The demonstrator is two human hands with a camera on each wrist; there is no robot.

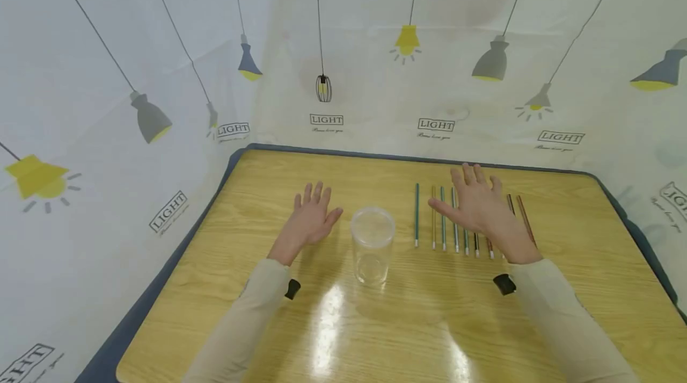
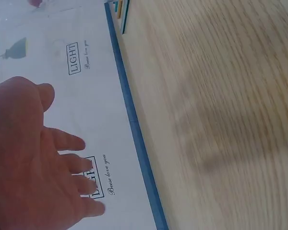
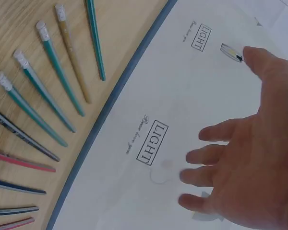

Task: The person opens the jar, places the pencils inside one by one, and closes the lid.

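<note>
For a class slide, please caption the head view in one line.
Left hand hovers near a clear container, right hand over a row of pencils on a wood-grain table.

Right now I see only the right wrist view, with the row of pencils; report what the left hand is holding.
Observer: Nothing. In the head view, the left hand is free, with its fingers extended.
Operator: Then tell me what stands between it and the right hand.
Observer: A clear container, upright on the table, with the left hand closer to it than the right hand in the head view.
</note>
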